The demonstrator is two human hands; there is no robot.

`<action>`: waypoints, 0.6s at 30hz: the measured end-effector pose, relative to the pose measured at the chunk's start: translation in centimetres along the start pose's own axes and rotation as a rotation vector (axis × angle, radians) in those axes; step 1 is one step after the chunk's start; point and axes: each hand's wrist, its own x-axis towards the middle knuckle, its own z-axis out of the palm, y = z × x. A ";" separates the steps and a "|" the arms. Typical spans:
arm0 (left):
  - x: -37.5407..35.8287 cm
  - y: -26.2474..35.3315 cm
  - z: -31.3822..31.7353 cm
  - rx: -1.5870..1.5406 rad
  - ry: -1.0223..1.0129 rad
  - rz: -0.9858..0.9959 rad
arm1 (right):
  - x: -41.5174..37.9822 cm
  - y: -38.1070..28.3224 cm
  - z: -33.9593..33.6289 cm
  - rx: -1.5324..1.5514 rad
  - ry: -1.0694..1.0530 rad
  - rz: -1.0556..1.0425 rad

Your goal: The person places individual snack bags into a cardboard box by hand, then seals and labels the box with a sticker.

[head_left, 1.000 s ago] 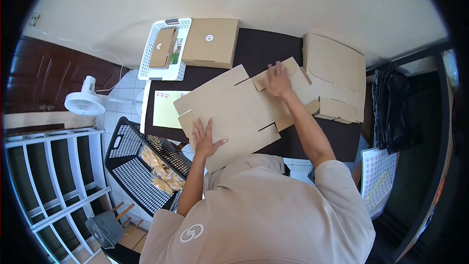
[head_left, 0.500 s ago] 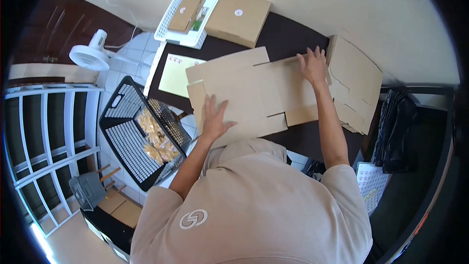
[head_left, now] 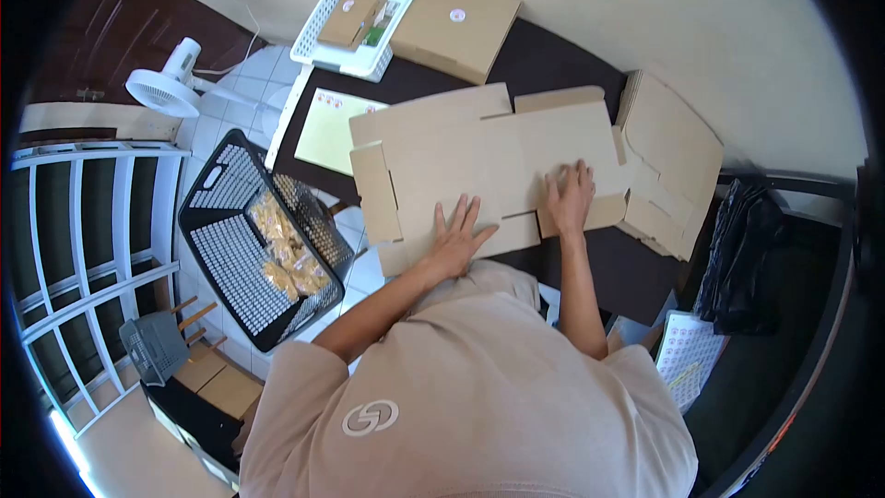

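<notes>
An unfolded cardboard box blank (head_left: pixel 452 166) lies across the dark table in front of me, with slots and flaps along its edges. My left hand (head_left: pixel 455 242) rests on its near part, fingers spread and holding nothing. Farther right, my right hand (head_left: pixel 570 198) touches the panel beside a crease, its fingers slightly bent and apart. Just past the blank's right end leans a stack of flat cardboard blanks (head_left: pixel 678 152) against the wall.
A white basket (head_left: pixel 364 63) holding a small box stands at the back beside a closed cardboard box (head_left: pixel 458 32). A yellow sticker sheet (head_left: pixel 327 134) lies at the table's left. On the floor is a black crate (head_left: pixel 235 258) with bagged goods; a fan (head_left: pixel 166 88) stands behind.
My right hand has come from the blank's far right edge toward me onto its panel. My left hand has shifted right and nearer my body. A flap now stands along the blank's far edge.
</notes>
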 end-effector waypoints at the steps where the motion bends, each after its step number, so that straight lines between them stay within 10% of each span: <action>1: 0.0 0.3 -0.8 -0.024 -0.038 -0.007 | 0.3 0.7 0.1 0.046 0.008 -0.016; 6: 0.8 -2.4 -3.0 -0.676 -0.083 -0.084 | 1.9 2.0 -2.1 0.534 0.004 0.255; 9: 1.2 -4.6 -3.1 -0.312 0.182 -0.133 | 2.5 3.0 -2.5 0.755 -0.007 0.435; 18: 3.1 -2.8 -1.8 -0.076 0.419 -0.220 | -2.8 -3.3 1.8 0.045 0.030 -0.127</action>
